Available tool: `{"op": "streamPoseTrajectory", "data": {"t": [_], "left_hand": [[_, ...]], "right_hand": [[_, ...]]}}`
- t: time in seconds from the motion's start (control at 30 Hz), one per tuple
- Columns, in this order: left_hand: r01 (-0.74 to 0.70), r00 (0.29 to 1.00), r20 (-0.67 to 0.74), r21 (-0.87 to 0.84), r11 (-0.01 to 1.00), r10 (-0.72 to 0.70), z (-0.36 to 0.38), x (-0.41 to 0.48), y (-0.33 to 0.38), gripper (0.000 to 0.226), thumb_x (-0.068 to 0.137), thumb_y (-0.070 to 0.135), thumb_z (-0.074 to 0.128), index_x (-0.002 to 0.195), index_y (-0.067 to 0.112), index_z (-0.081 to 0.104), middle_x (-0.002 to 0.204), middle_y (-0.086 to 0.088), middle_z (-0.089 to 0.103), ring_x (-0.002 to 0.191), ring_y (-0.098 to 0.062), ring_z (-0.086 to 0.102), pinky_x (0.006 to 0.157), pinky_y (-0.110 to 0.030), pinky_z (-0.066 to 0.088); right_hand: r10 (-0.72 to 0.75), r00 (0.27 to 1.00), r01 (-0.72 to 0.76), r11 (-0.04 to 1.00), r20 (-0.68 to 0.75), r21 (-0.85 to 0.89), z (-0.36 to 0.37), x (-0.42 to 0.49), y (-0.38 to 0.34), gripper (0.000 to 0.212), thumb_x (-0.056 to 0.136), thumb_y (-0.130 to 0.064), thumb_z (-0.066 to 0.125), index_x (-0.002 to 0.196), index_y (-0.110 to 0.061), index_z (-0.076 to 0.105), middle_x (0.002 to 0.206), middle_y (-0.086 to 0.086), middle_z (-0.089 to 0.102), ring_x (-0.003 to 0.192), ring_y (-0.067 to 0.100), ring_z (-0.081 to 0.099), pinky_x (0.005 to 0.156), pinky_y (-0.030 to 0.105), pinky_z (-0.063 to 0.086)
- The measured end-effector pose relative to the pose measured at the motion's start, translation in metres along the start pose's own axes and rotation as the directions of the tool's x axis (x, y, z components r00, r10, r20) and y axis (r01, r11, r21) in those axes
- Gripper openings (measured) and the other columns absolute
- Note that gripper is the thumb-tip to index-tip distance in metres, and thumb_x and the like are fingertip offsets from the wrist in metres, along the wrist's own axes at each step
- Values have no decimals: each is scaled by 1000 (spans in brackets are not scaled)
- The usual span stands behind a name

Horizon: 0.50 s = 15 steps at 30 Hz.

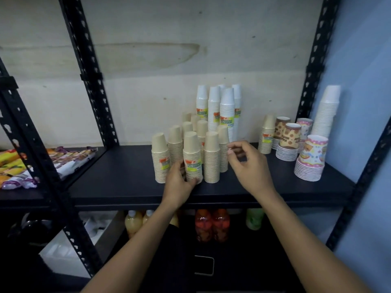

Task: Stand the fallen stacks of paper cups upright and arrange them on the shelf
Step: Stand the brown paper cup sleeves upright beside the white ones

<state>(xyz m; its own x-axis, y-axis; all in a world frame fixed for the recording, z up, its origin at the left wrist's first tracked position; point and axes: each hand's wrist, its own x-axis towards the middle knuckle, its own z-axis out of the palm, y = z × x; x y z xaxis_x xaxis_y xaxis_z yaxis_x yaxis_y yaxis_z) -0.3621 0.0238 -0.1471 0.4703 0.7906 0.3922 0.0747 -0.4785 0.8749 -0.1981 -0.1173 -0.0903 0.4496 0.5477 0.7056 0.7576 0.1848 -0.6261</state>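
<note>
Several upright stacks of beige paper cups stand clustered mid-shelf on the black shelf (118, 178). My left hand (176, 185) grips the base of the front beige stack (192, 157), which carries an orange and green label. My right hand (248, 163) hovers just right of the cluster, fingers loosely curled and apart, holding nothing, its fingertips near the rightmost beige stack (223, 151). Behind them stand tall white cup stacks (227, 111). No stack lies on its side in view.
At the right stand a lone beige stack (267, 136), patterned cup stacks (311, 161) and a tall white stack (324, 113). Snack packets (19, 166) lie on the left shelf. Juice bottles (211, 225) sit on the shelf below. Black uprights (88, 70) frame the bay.
</note>
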Motion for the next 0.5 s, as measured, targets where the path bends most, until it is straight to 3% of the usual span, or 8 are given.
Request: {"op": "streamPoseTrajectory", "data": {"t": [0.5], "left_hand": [[53, 998, -45, 88, 995, -50, -1, 6, -9, 73, 80, 7, 83, 142, 14, 46, 137, -3, 61, 126, -17, 58, 106, -36, 50]], "right_hand": [[64, 997, -62, 997, 40, -47, 5, -23, 33, 16, 96, -24, 66, 110, -16, 69, 101, -5, 69, 90, 4, 65, 74, 13, 51]]}}
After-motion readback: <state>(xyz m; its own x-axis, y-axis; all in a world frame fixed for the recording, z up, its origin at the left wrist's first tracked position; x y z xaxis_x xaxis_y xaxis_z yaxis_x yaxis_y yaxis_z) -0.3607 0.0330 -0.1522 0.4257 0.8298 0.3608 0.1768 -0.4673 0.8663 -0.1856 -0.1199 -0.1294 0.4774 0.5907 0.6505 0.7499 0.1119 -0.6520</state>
